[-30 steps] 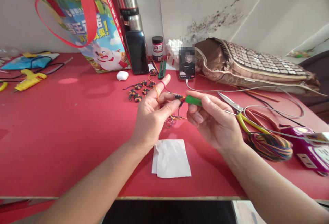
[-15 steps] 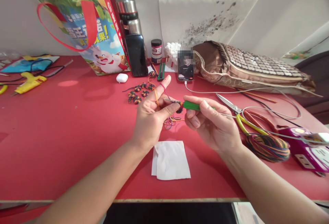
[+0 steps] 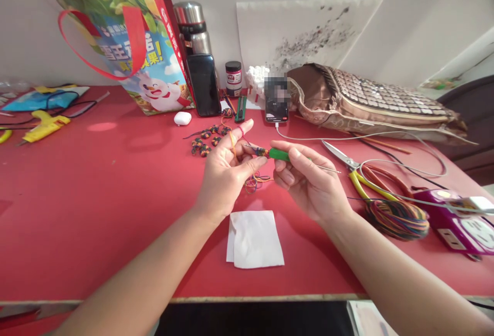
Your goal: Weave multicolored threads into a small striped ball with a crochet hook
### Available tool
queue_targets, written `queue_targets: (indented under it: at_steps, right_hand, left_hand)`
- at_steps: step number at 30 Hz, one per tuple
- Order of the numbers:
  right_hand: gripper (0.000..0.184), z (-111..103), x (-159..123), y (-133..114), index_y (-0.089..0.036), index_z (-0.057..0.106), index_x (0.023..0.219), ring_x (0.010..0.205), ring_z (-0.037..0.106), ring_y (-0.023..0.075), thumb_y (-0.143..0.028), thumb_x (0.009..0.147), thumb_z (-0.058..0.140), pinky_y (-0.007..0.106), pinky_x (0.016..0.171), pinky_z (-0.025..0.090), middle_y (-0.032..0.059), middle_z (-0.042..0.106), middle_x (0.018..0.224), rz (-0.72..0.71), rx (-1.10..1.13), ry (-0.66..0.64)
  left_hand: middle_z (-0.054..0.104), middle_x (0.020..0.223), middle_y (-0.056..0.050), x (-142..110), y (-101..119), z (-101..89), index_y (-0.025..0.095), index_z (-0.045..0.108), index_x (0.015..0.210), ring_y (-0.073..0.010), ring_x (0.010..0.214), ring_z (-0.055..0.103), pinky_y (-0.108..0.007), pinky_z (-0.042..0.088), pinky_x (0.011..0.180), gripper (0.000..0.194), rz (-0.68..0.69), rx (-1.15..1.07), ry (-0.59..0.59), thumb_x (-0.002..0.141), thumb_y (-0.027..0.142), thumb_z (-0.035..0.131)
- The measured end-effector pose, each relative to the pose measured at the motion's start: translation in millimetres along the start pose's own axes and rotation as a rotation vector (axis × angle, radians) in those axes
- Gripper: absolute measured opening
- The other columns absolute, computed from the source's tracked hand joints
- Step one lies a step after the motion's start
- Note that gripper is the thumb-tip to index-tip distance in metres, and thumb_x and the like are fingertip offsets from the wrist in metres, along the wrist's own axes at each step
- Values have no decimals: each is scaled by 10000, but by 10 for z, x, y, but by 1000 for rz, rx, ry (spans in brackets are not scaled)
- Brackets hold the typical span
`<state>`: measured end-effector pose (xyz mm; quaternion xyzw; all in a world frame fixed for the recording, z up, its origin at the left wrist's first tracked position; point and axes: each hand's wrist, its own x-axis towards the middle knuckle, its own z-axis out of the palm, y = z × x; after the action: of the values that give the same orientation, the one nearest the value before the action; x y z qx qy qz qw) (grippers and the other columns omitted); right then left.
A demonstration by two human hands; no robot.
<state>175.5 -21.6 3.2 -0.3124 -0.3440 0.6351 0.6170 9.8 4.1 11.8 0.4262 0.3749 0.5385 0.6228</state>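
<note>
My left hand pinches a small multicoloured crochet piece between thumb and fingers, which hide much of it. Its index finger points up, with multicoloured yarn looped around it. My right hand grips the green handle of a crochet hook. The metal tip reaches left through the stitches by my left fingertips, and the other thin metal end sticks out to the right. Beneath the hands, loose yarn strands lie tangled on the table. Small crocheted pieces rest behind my left hand.
A folded white cloth lies in front. To the right are scissors, a yarn skein and a purple power socket. A shopping bag, dark phone, lit phone and brown bag stand behind.
Both hands sit slightly further left in view, with the whole scene shifted a little. The dark part of the crochet piece below the fingertips no longer shows; more multicoloured stitches appear along the hook.
</note>
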Motion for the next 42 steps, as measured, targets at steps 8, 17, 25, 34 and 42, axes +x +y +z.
queue_targets:
  at_steps: [8, 17, 25, 34, 42]
  right_hand:
    - [182, -21, -18, -31, -261, 932, 991, 564, 471, 105, -368, 843, 931, 299, 549, 441, 24, 737, 730, -58, -85, -8]
    - [153, -13, -16, -37, -260, 929, 986, 555, 441, 112, -311, 853, 874, 307, 538, 431, 12, 691, 700, -62, -107, 3]
    - [177, -30, -14, -18, -252, 931, 1010, 557, 409, 114, -273, 872, 823, 306, 535, 418, -4, 634, 661, -87, -108, -3]
    - [167, -32, -15, -23, -252, 925, 999, 564, 399, 119, -277, 879, 812, 313, 545, 418, -11, 602, 646, -90, -125, -1]
    - [182, -38, -23, -34, -262, 937, 1019, 571, 410, 116, -270, 872, 829, 303, 555, 394, -4, 621, 655, -64, -113, -8]
  left_hand:
    - [695, 840, 34, -14, 33, 18, 266, 736, 1382, -139, 817, 671, -277, 561, 770, 631, 19, -12, 14, 790, 195, 942]
    - [693, 856, 33, -28, 20, 16, 278, 751, 1371, -138, 819, 657, -285, 556, 792, 609, 53, 11, 20, 795, 198, 936]
    - [713, 858, 22, -51, 21, 24, 295, 718, 1439, -148, 812, 654, -284, 570, 749, 670, 31, 19, 12, 812, 229, 945]
    - [707, 842, 17, -49, 32, 27, 291, 725, 1432, -151, 766, 637, -282, 531, 665, 661, 38, 36, 10, 808, 224, 933]
    - [693, 857, 34, -50, 10, 36, 307, 761, 1360, -141, 854, 654, -277, 559, 810, 584, 50, -32, 2, 808, 181, 905]
